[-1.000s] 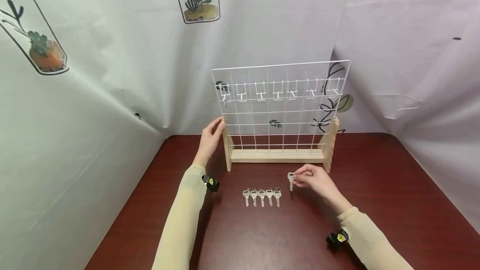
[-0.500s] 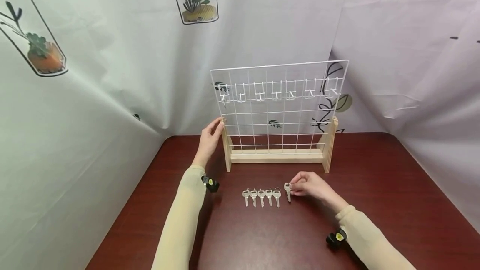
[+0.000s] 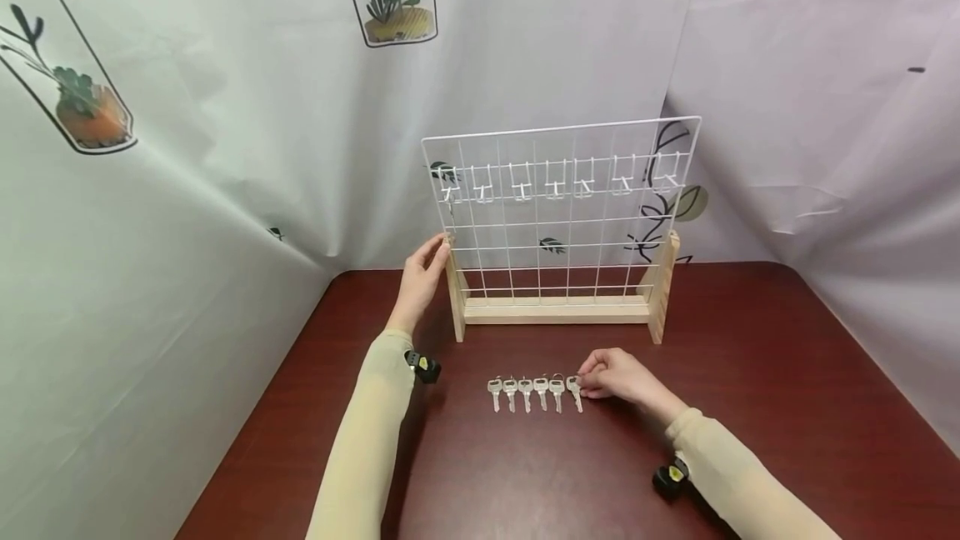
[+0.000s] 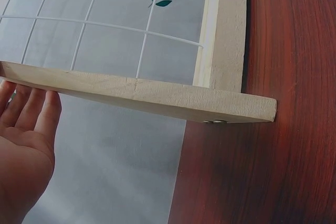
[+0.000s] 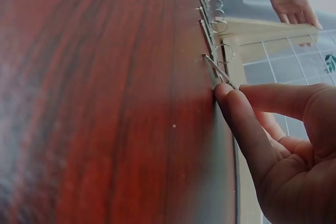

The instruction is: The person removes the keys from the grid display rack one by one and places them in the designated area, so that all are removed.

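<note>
My right hand pinches a silver key by its head, at the right end of a row on the table. In the right wrist view, that key tilts up between thumb and fingertips, its tip low near the tabletop. Several more keys with small rings lie side by side to its left. A white wire grid rack stands behind them on wooden posts. My left hand grips the top of its left post; in the left wrist view, fingers lie against the post's outer face.
A row of white hooks runs across the upper grid. Something small and thin hangs under the leftmost hook, too small to identify. The dark red table ends at a pale patterned curtain at the back and sides.
My right hand has lowered the key and moved it left, down to the table beside the row. The left hand has stayed on the post.
</note>
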Motion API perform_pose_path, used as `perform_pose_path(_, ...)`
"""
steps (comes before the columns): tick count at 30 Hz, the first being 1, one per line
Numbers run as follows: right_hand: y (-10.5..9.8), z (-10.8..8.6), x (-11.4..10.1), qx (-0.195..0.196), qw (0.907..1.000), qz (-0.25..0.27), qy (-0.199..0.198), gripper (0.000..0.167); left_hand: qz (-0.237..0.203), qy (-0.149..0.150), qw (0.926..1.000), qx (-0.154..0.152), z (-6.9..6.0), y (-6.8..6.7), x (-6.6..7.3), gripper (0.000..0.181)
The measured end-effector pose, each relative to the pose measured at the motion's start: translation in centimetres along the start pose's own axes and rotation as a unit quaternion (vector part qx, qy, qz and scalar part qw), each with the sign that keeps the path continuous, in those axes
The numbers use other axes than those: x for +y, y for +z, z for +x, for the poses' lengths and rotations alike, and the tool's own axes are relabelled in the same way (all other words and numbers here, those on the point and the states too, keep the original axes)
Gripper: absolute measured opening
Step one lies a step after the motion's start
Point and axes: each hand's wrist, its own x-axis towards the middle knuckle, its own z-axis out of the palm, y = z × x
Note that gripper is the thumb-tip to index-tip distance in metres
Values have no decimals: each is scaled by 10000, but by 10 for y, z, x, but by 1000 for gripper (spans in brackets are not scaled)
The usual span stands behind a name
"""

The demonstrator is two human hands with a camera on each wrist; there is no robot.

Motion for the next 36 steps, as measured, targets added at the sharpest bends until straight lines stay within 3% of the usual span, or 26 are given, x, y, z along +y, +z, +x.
perform_pose_path(7,2,2,-1,78,9997,-200,62,10,-42,-127,9998,-125,1,-2,4,46)
perform_pose_path(14,2,2,-3,52,9989,-469,-11,11,84,-86,9998,-175,-12,0,37,43)
perform_pose_path(19,2,3,-2,65,9978,-661,32,9,62,-89,9998,-180,-13,0,37,44)
perform_pose_path(23,2,4,-1,126,9936,-1124,23,5,66,-111,9998,-178,-13,0,36,44)
perform_pose_path(36,-3,6,-3,32,9789,-2013,-346,5,9,-71,9998,-180,-12,-1,36,44)
